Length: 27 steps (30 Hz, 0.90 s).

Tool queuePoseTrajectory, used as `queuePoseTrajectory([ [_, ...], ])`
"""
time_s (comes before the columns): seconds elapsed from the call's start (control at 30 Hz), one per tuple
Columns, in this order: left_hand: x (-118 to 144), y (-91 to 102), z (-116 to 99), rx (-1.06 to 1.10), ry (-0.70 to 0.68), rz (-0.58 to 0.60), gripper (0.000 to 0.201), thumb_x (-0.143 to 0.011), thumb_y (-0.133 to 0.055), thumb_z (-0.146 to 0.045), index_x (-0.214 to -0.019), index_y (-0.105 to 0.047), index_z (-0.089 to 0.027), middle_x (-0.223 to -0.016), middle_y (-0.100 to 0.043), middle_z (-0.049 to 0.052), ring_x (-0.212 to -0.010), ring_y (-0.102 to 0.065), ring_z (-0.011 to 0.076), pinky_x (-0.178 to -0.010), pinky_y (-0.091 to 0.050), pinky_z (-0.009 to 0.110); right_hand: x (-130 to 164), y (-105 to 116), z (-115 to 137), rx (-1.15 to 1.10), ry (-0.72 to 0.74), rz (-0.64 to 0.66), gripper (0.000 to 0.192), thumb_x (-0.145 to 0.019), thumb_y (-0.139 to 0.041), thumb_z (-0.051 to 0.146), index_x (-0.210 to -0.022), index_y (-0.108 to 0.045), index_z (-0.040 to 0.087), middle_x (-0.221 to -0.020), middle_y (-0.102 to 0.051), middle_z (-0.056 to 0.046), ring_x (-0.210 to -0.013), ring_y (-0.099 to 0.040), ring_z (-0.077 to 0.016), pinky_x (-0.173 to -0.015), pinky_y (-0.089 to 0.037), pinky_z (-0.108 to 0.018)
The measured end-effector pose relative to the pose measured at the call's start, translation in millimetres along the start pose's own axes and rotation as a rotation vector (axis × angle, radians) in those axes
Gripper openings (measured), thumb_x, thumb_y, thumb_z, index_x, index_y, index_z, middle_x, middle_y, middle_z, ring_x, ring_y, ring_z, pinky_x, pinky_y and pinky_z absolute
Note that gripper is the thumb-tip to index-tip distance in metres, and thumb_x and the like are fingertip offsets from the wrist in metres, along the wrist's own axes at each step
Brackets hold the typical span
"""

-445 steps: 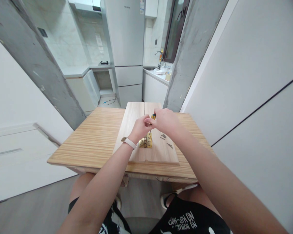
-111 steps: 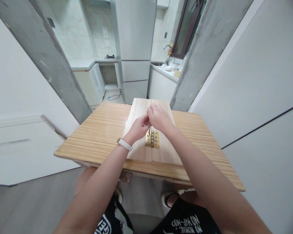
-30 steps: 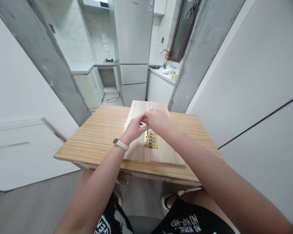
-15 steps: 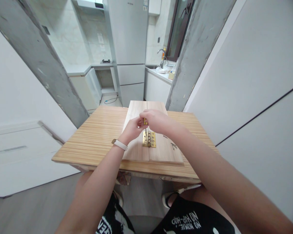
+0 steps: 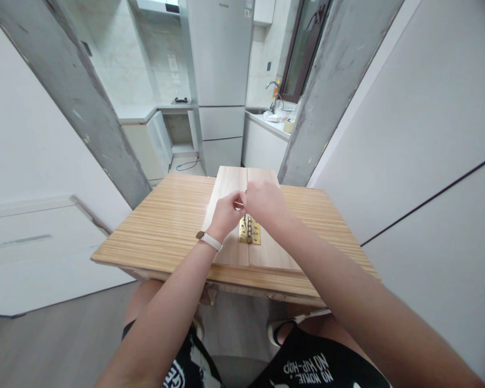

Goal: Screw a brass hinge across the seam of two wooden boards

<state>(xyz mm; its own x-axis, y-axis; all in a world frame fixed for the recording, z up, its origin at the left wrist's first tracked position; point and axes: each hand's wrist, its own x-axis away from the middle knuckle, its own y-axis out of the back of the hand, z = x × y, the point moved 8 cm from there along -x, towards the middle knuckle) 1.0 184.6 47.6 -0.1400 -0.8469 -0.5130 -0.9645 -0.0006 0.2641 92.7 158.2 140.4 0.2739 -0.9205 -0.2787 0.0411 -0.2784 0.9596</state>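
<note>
Brass hinge (image 5: 250, 236) lies flat across the seam of two pale wooden boards (image 5: 230, 186), directly below and just nearer than the two hands, its upper end hidden under them. Left hand (image 5: 225, 213) and right hand (image 5: 263, 200) meet fingertip to fingertip above the seam — both curled closed, pinching something small between them; only a dark and yellowish sliver shows at the point where they touch, too little to tell what it is. The left wrist wears a white band (image 5: 208, 240).

The boards lie side by side down the middle of a striped wooden tabletop (image 5: 165, 226), their far ends reaching past its back edge. No container stands near the hands.

Beyond the tabletop, two rough grey concrete pillars (image 5: 64, 91) frame an opening into a kitchen — a tall white fridge (image 5: 220, 81), white counters, a sink tap (image 5: 272, 94) by a dark-framed window. White panels fill the right side, grey flooring lies below on the left.
</note>
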Motion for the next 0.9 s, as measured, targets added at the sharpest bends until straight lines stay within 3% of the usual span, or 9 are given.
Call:
queuePoseTrajectory([
  [0.2,-4.8,3.1,6.2,-0.005,0.041,0.09,0.016,-0.075,-0.072,-0.012,-0.089,-0.066,-0.017,-0.082,-0.07,0.0,-0.072,-0.068,0.0149,-0.064,-0.054,0.026,-1.4,-2.4,6.9,-0.063,0.137,0.076,0.025,-0.102,-0.055,0.024,-0.095,-0.076,0.013,-0.092,-0.077,-0.016,-0.088,-0.073,-0.0264,-0.071,-0.047,-0.032],
  [0.37,-7.8,1.9,6.9,0.121,0.044,0.229,0.024,-0.08,-0.079,-0.019,-0.102,-0.069,-0.016,-0.1,-0.076,0.008,-0.089,-0.075,0.0212,-0.081,-0.062,0.034,-5.1,-2.7,9.6,-0.033,0.245,0.137,0.013,-0.092,-0.063,0.013,-0.098,-0.075,0.014,-0.096,-0.077,-0.012,-0.089,-0.071,-0.0234,-0.071,-0.044,-0.031],
  [0.6,-8.3,-8.3,16.8,0.301,0.017,0.291,0.028,-0.086,-0.078,-0.025,-0.109,-0.067,-0.015,-0.107,-0.077,0.012,-0.105,-0.074,0.0261,-0.099,-0.06,0.046,-1.1,-2.9,14.6,-0.086,0.426,0.144,0.022,-0.09,-0.058,0.005,-0.099,-0.075,0.015,-0.103,-0.076,-0.011,-0.098,-0.069,-0.0221,-0.081,-0.044,-0.031],
  [0.8,-6.8,-1.1,16.3,0.204,0.023,0.221,0.023,-0.085,-0.077,-0.024,-0.104,-0.067,-0.015,-0.097,-0.077,0.009,-0.096,-0.074,0.0242,-0.086,-0.06,0.036,4.6,-4.5,7.5,-0.159,0.435,0.117,0.02,-0.088,-0.06,0.005,-0.102,-0.066,0.019,-0.107,-0.072,-0.008,-0.099,-0.067,-0.0206,-0.081,-0.044,-0.029],
  [0.9,-5.5,3.9,8.6,0.076,0.0,0.172,0.014,-0.085,-0.071,-0.019,-0.097,-0.067,-0.016,-0.085,-0.073,0.003,-0.081,-0.069,0.0172,-0.072,-0.053,0.026,5.4,2.7,0.8,-0.19,0.328,0.046,0.028,-0.093,-0.069,0.026,-0.118,-0.06,0.019,-0.121,-0.069,-0.012,-0.098,-0.068,-0.0226,-0.079,-0.047,-0.031],
])
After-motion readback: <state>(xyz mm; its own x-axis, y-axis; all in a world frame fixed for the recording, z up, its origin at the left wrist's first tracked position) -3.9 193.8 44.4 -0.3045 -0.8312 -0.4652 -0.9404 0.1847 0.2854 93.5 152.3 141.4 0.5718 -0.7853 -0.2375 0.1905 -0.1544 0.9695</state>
